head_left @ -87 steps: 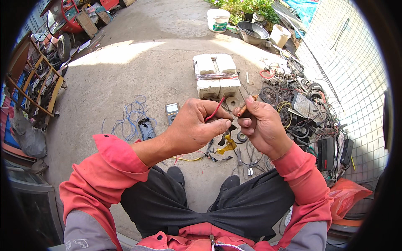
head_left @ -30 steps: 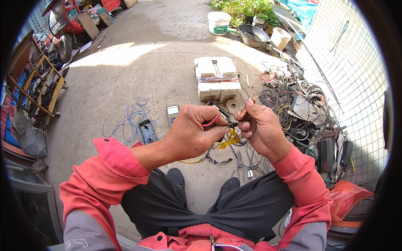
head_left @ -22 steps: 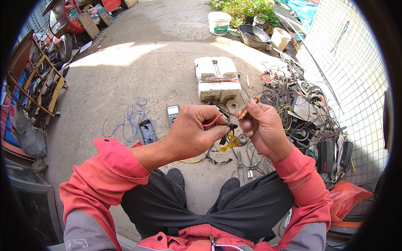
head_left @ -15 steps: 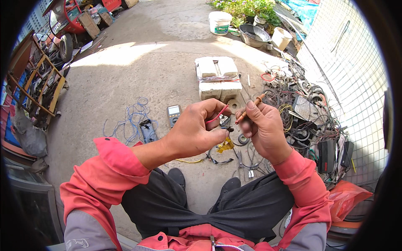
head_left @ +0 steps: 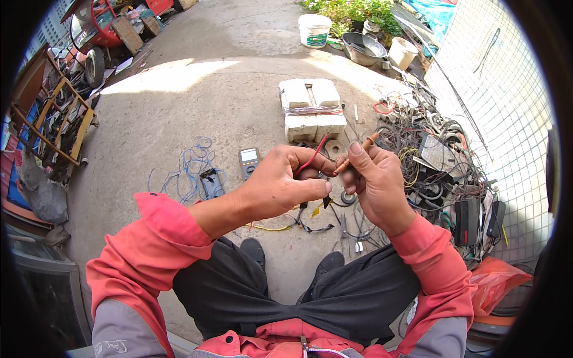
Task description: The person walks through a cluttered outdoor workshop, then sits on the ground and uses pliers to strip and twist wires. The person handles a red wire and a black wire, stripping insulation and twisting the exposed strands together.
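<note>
Red-sheathed wire with bare copper end pinched between both hands.

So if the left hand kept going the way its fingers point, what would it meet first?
The right hand, most likely: the left hand points right, its fingertips nearly against it, a red wire pinched between. Depth is uncertain.

**Clearance and obstructions, ground ahead**

Open concrete: left and far centre. Obstructions: white blocks dead ahead; tangled cable heap along the right wall; blue wire coil, meter and small tools near the feet.
</note>
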{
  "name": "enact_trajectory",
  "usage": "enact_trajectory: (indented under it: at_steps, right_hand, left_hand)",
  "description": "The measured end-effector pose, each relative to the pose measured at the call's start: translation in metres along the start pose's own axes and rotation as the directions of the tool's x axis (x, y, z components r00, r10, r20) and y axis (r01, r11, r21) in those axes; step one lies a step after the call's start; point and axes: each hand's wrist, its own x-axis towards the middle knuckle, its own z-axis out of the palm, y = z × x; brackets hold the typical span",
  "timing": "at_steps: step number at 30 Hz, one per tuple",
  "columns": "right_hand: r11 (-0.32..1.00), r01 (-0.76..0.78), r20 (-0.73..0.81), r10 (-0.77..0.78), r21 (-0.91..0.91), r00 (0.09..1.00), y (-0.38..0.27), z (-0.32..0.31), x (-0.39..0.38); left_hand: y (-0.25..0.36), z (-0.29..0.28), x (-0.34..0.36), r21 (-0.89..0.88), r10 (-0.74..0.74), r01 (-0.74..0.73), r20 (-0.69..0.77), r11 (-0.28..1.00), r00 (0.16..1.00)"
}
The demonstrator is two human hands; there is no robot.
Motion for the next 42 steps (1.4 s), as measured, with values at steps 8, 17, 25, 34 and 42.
enact_trajectory:
  at_steps: [8,17,25,34,42]
  right_hand:
    - [0.992,0.102,0.014,-0.101,-0.068,0.995,-0.001,0.008,-0.006]
    - [0.977,0.194,0.041,-0.191,-0.092,0.981,0.000,0.010,-0.007]
    - [0.956,0.242,0.015,-0.243,-0.168,0.970,0.001,0.017,-0.009]
    - [0.866,0.415,0.041,-0.421,-0.279,0.906,0.015,0.019,-0.008]
    - [0.954,0.239,-0.003,-0.243,-0.182,0.970,0.006,0.017,-0.006]
  left_hand:
    - [-0.014,-0.002,0.005,-0.122,-0.005,-0.001,-0.048,0.992,0.999]
    - [-0.010,-0.003,0.006,-0.128,-0.079,0.073,-0.043,0.989,0.996]
    - [-0.013,0.002,0.008,-0.065,-0.058,0.052,-0.096,0.997,0.994]
    - [-0.009,0.003,0.008,-0.132,-0.105,0.091,-0.111,0.987,0.988]
    - [-0.007,0.001,0.005,-0.183,-0.128,0.111,-0.084,0.977,0.988]
